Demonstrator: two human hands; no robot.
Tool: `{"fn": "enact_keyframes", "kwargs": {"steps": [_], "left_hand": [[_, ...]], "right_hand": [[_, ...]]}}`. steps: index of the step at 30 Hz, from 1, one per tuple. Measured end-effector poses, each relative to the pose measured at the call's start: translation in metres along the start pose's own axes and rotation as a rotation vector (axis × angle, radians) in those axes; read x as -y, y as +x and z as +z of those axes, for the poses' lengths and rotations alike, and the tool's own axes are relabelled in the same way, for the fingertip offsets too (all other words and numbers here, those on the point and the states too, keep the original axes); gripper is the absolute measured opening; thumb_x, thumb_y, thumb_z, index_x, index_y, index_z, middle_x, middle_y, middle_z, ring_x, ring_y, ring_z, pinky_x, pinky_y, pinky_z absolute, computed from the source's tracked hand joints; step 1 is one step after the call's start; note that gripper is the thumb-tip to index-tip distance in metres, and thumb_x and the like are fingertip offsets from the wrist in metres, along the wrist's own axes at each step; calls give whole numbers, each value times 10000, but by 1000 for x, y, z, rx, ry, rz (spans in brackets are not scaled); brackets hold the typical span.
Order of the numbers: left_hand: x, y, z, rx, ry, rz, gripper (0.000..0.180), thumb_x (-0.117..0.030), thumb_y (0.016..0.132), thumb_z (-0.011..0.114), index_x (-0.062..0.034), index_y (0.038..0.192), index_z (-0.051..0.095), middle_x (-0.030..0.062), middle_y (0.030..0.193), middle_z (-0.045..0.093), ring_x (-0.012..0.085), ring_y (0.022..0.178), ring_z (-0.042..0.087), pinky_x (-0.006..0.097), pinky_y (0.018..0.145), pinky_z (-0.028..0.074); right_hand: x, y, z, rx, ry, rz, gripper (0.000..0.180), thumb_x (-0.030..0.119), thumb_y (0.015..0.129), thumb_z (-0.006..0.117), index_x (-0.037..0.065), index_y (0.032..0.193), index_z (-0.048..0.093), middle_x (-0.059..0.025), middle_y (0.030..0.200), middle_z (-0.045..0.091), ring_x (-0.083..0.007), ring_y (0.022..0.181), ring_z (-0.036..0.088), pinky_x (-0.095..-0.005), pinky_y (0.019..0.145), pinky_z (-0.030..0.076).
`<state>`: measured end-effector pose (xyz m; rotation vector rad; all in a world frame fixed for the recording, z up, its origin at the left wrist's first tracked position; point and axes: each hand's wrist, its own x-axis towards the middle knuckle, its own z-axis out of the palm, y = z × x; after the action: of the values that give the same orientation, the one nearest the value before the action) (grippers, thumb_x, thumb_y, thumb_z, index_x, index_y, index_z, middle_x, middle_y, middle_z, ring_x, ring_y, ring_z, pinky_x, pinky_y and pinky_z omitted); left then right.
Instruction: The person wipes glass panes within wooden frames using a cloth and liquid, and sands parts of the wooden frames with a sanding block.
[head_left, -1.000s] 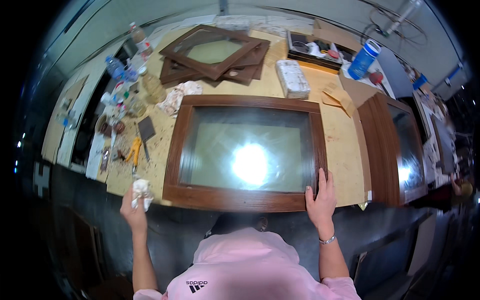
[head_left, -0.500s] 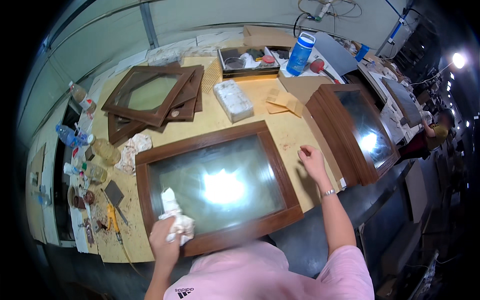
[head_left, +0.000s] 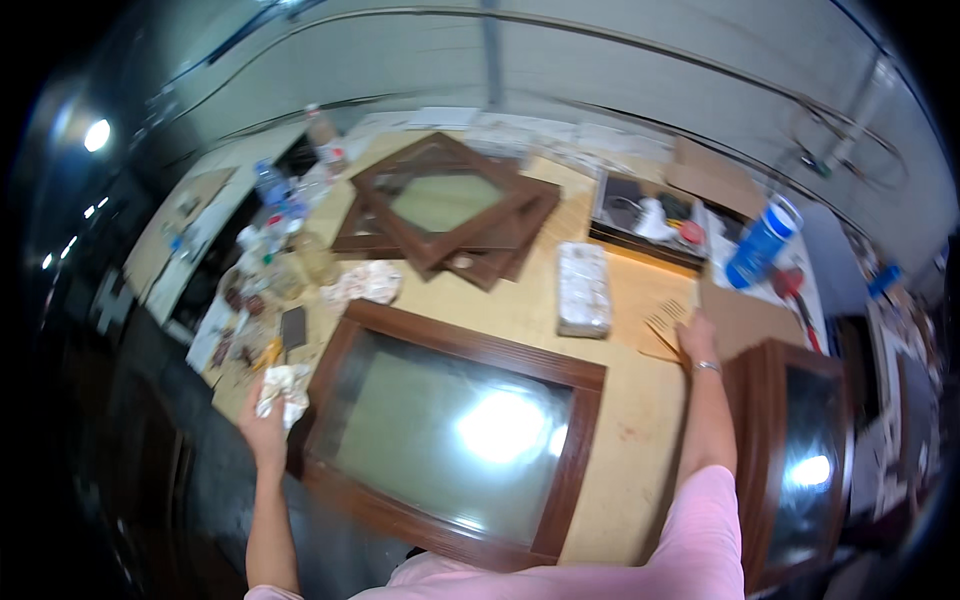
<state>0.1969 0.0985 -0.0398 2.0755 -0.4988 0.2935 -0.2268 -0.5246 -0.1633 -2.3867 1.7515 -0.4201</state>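
Observation:
A framed glass panel [head_left: 430, 425] with a brown wooden border lies in front of me, glare on its glass. Off its left edge, my left hand [head_left: 262, 428] is closed around a crumpled white rag [head_left: 284, 392]. My right hand [head_left: 697, 340] reaches to the far right, its fingers closed at the edge of a perforated yellow sandpaper sheet [head_left: 664, 322]. The fingertips are blurred and partly hidden. Left of that hand lies a whitish wrapped block [head_left: 583, 290].
Brown frames [head_left: 440, 195] are stacked at the back. Bottles [head_left: 318, 262] and a stained cloth [head_left: 365, 284] stand or lie at left. At right are more glazed frames [head_left: 770, 440], an open box of supplies [head_left: 645, 225] and a blue bottle [head_left: 763, 243].
The view has swung, shifting the scene rightward. My left hand has lifted the rag off the glass to beyond the frame's left edge. My right hand has reached out to the sandpaper.

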Motion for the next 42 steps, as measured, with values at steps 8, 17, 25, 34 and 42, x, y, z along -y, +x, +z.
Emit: {"fn": "enact_keyframes", "kwargs": {"steps": [8, 17, 25, 34, 42], "left_hand": [[-26, -34, -34, -35, 275, -37, 432, -56, 744, 748, 14, 1163, 671, 198, 1072, 707, 248, 932, 707, 335, 840, 523], [-43, 10, 12, 26, 805, 276, 461, -222, 762, 768, -56, 1181, 674, 167, 1167, 677, 323, 1074, 640, 422, 1013, 422], [-175, -36, 75, 549, -429, 506, 514, -51, 794, 732, -7, 1285, 588, 162, 1272, 632, 282, 1179, 610, 361, 1011, 462], [-95, -27, 46, 869, -1041, -74, 319, 34, 909, 633, 34, 1224, 580, 56, 1032, 673, 74, 899, 632, 217, 773, 517], [-44, 15, 12, 958, -767, 177, 175, 30, 854, 691, 32, 1029, 681, 51, 911, 690, 90, 779, 638, 228, 703, 518]], "right_hand": [[9, 7, 20, 131, -2, 97, 542, 259, 735, 812, 51, 1187, 598, -187, 1094, 652, -369, 1033, 631, -445, 884, 522], [43, -20, -56, -113, 1268, 66, 125, 34, 846, 667, 49, 770, 569, 56, 745, 505, -35, 679, 417, -235, 573, 351], [230, -222, -152, 326, 1513, -196, 93, 47, 851, 724, 45, 898, 645, 21, 852, 648, -49, 758, 575, -217, 716, 490], [356, -344, -132, 238, 1682, -19, 188, 22, 848, 729, -3, 1016, 649, -18, 944, 683, -77, 847, 620, -237, 791, 506], [408, -402, -104, 343, 1413, 1, 168, 54, 872, 699, -34, 1015, 698, -51, 936, 699, -85, 834, 619, -248, 734, 512]]}}
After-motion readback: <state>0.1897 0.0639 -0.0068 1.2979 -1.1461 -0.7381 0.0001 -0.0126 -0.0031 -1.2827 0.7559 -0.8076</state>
